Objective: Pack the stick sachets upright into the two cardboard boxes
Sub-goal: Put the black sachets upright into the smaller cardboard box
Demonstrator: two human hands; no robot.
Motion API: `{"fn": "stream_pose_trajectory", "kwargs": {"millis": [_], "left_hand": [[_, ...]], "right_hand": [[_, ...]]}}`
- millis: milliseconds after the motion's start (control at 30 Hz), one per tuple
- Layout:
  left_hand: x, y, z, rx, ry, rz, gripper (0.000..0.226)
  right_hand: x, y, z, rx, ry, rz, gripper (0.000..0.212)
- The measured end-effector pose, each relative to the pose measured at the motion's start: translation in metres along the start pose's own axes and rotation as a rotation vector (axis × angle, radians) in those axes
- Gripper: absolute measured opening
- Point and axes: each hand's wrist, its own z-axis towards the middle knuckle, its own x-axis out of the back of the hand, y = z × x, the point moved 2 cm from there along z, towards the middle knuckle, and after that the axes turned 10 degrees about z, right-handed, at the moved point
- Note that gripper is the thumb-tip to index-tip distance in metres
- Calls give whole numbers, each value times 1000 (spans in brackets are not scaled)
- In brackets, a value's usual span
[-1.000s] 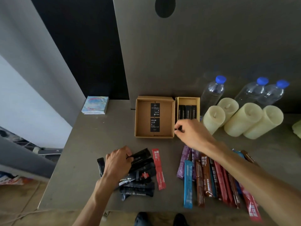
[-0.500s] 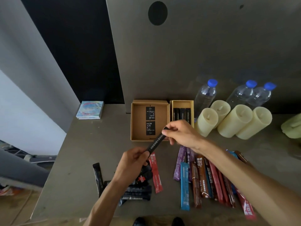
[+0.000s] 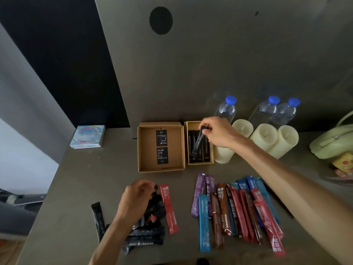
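Two open cardboard boxes stand at the back of the table. The wide box (image 3: 145,150) holds two black cards. The narrow box (image 3: 186,144) to its right holds several black sachets. My right hand (image 3: 217,133) pinches a black stick sachet (image 3: 198,143) by its top end, tilted over the narrow box. My left hand (image 3: 135,199) rests with curled fingers on a pile of black sachets (image 3: 149,234) near the front edge, fingertips on one of them. A red sachet (image 3: 169,208) lies beside that pile. Coloured sachets (image 3: 235,211) lie in a row under my right forearm.
Cream candles (image 3: 265,137) lie right of the narrow box, one touching it, with three blue-capped bottles (image 3: 226,109) behind. A small colourful box (image 3: 88,136) sits at the back left. A pale green bag (image 3: 332,142) lies at the right edge. A grey panel rises behind the boxes.
My right hand took the black sachet from my left hand and carried it back over the narrow box. My left hand dropped back onto the black pile.
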Motion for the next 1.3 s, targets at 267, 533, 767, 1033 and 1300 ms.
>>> {"fn": "stream_pose_trajectory", "kwargs": {"millis": [267,533,767,1033,1300], "left_hand": [[11,-3,-2,11,55,-23,17],[12,-19,-1,31,59,91,18],[18,-27,-4,11,152,343,27],[21,-38,9,17,65,708,18],[35,-12,-3,-100,104,410,10]], "right_hand": [[-30,4,27,-55,-127,-43,12],[-47,10,27,-12,9,34,16],[-54,22,18,79,76,-56,49],[-59,13,-14,113,223,25,30],[-96,-24,-75,269,-258,33,29]]}}
